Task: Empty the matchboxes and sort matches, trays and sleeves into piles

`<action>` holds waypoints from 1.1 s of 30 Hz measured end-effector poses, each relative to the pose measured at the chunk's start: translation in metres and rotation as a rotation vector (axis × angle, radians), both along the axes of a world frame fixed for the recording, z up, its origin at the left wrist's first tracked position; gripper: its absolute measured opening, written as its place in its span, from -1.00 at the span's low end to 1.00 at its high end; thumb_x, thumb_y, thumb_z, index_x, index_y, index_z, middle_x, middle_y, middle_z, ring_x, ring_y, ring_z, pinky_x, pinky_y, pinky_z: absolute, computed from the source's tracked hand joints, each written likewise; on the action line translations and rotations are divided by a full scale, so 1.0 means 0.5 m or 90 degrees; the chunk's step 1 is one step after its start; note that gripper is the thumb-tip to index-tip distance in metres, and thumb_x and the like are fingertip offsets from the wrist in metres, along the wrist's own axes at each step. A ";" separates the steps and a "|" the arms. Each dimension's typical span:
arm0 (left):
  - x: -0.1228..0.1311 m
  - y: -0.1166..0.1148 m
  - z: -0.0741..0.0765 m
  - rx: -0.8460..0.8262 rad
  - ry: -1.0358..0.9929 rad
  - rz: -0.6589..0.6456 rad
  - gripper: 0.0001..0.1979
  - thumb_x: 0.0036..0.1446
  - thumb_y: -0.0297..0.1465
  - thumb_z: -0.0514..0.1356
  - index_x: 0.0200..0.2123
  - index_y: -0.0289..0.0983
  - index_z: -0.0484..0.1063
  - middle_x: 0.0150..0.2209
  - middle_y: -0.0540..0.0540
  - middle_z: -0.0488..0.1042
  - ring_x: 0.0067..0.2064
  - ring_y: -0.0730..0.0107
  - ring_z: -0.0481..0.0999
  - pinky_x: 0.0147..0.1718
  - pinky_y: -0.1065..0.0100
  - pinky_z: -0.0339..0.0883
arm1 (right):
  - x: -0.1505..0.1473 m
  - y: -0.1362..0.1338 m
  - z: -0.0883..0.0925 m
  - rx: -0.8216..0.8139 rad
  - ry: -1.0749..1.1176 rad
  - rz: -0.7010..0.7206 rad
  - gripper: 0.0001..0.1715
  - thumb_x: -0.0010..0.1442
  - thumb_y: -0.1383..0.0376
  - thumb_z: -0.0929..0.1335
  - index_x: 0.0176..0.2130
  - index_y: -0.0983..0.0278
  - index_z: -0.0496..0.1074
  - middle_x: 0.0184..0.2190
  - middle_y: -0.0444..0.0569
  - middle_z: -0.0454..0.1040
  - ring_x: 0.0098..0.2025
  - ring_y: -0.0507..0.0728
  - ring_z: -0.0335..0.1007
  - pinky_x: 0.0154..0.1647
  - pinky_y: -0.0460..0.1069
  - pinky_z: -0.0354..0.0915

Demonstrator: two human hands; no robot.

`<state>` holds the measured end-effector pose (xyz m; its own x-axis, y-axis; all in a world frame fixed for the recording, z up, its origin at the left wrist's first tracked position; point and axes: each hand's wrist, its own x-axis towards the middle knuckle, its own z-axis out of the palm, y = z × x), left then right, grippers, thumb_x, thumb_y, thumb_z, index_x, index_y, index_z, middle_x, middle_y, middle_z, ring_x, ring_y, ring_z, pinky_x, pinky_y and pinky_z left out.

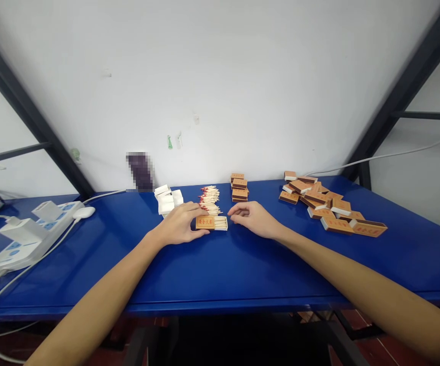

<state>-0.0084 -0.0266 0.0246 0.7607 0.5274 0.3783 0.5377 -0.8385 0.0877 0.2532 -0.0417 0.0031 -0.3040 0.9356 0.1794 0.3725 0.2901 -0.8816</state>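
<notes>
My left hand (179, 223) grips an orange matchbox (205, 222) lying on the blue table (220, 264); its white inner tray (221, 222), filled with matches, sticks out to the right. My right hand (252, 217) hovers just right of the tray, fingers curled and pinched together near its end; whether they hold anything I cannot make out. A loose pile of red-tipped matches (209, 199) lies just behind the box.
White empty trays (168, 199) sit left of the matches. A small stack of closed matchboxes (239, 187) stands behind, and a big heap of matchboxes (326, 203) lies at the right. A white power strip (29, 231) with cables lies at the far left.
</notes>
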 end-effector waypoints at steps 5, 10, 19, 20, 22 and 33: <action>0.004 -0.004 0.000 -0.012 -0.007 -0.009 -0.59 0.14 -0.19 0.30 -0.02 -0.29 0.46 -0.14 -0.17 0.51 -0.11 0.14 0.48 -0.14 0.18 0.37 | -0.006 -0.020 0.002 0.225 -0.141 0.085 -0.54 0.11 0.19 0.45 0.01 0.26 0.49 -0.11 0.01 0.56 -0.16 0.14 0.47 -0.11 0.06 0.38; -0.009 -0.001 0.014 -0.040 -0.008 -0.013 -0.64 0.07 -0.26 0.31 -0.07 -0.25 0.46 -0.15 -0.13 0.52 -0.10 0.17 0.49 -0.10 0.20 0.37 | -0.010 -0.019 -0.003 0.274 -0.218 0.093 -0.54 0.13 0.23 0.44 0.03 0.28 0.47 -0.14 0.01 0.57 -0.18 0.15 0.48 -0.11 0.06 0.38; -0.112 0.057 0.043 0.165 -0.089 0.233 -0.64 0.22 -0.18 0.15 -0.03 -0.29 0.44 -0.19 -0.16 0.51 -0.14 0.15 0.46 -0.11 0.19 0.32 | 0.002 -0.019 -0.004 0.281 -0.315 0.088 -0.59 0.19 0.16 0.40 0.01 0.24 0.52 -0.02 0.02 0.58 0.02 0.28 0.47 0.12 0.17 0.27; -0.126 0.065 0.041 0.166 -0.085 0.263 -0.63 0.23 -0.18 0.13 -0.02 -0.29 0.44 -0.20 -0.15 0.51 -0.14 0.15 0.45 -0.11 0.19 0.32 | 0.002 -0.020 -0.004 0.283 -0.315 0.096 -0.59 0.20 0.15 0.39 0.02 0.23 0.51 0.00 0.03 0.56 0.05 0.28 0.45 0.14 0.18 0.25; -0.150 0.077 0.035 0.149 -0.082 0.318 -0.65 0.21 -0.21 0.11 -0.04 -0.29 0.44 -0.20 -0.15 0.50 -0.14 0.13 0.44 -0.12 0.18 0.31 | 0.001 -0.023 -0.003 0.282 -0.318 0.101 -0.56 0.20 0.10 0.40 0.04 0.20 0.48 0.05 0.04 0.52 0.11 0.30 0.38 0.16 0.22 0.21; -0.177 0.102 0.007 0.097 -0.037 0.337 -0.61 0.15 -0.20 0.14 -0.04 -0.30 0.46 -0.13 -0.18 0.44 -0.08 0.07 0.38 -0.01 0.09 0.30 | 0.005 -0.026 0.006 0.259 -0.300 0.113 -0.61 0.19 0.12 0.41 -0.02 0.17 0.39 -0.10 -0.02 0.40 -0.20 0.14 0.35 -0.14 0.06 0.28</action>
<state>-0.0971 0.0242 0.0283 0.3820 0.7681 0.5139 0.8872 -0.4604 0.0286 0.2558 -0.0545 0.0061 -0.5807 0.7495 0.3179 0.6088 0.6590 -0.4417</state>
